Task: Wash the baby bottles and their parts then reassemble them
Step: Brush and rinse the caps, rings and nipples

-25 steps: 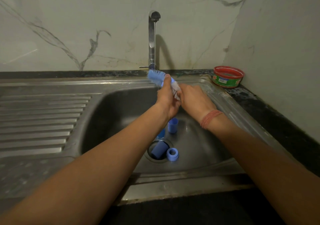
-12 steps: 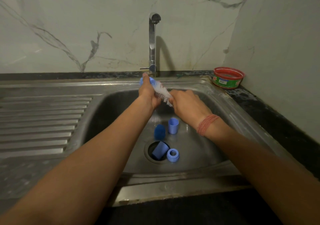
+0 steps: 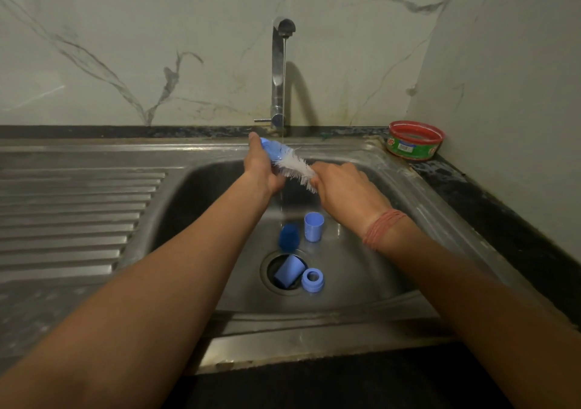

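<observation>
Holding brush [image 3: 284,161] at frame centre under tap [image 3: 280,72] stream for rinsing: left hand [image 3: 263,169] gripping handle, right hand [image 3: 344,188] closing round bristle end; contents indiscernible.

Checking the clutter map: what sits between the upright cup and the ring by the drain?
Head view: only bare wet sink floor between the upright cup and the ring; the tipped cup lies left of that line.
</observation>
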Demonstrator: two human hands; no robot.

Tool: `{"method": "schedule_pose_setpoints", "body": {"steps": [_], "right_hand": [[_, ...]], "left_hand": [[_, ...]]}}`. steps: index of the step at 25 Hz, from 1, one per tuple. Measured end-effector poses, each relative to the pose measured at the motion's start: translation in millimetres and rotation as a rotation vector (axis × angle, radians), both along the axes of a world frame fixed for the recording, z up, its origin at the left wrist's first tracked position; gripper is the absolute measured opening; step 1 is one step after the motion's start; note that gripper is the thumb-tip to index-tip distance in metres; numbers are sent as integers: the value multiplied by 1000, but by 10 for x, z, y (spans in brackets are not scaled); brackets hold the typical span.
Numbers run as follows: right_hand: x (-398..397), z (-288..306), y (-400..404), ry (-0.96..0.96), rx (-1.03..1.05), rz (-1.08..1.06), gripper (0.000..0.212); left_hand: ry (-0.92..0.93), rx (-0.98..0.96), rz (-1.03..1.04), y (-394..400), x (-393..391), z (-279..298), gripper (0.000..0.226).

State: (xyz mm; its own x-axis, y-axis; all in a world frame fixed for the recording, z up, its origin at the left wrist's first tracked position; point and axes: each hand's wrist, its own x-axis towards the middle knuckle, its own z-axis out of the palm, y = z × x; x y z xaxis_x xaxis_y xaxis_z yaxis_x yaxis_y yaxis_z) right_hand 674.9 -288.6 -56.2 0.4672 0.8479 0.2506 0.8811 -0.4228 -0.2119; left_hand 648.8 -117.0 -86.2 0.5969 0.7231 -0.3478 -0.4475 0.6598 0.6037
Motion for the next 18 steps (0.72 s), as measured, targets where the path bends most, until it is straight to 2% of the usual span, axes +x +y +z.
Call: {"method": "schedule_pose_setpoints", "body": {"steps": [9, 14, 18], "right_hand": [[125, -19, 82, 6, 26, -66, 35], [199, -20, 133, 38, 22, -97, 30], [158, 1, 123, 28, 38, -59, 34]], "left_hand": [[-11, 64, -116, -552, 148, 60, 60], [25, 97, -193, -771, 153, 104, 61], [25, 110, -128, -674, 102, 154, 57]]}}
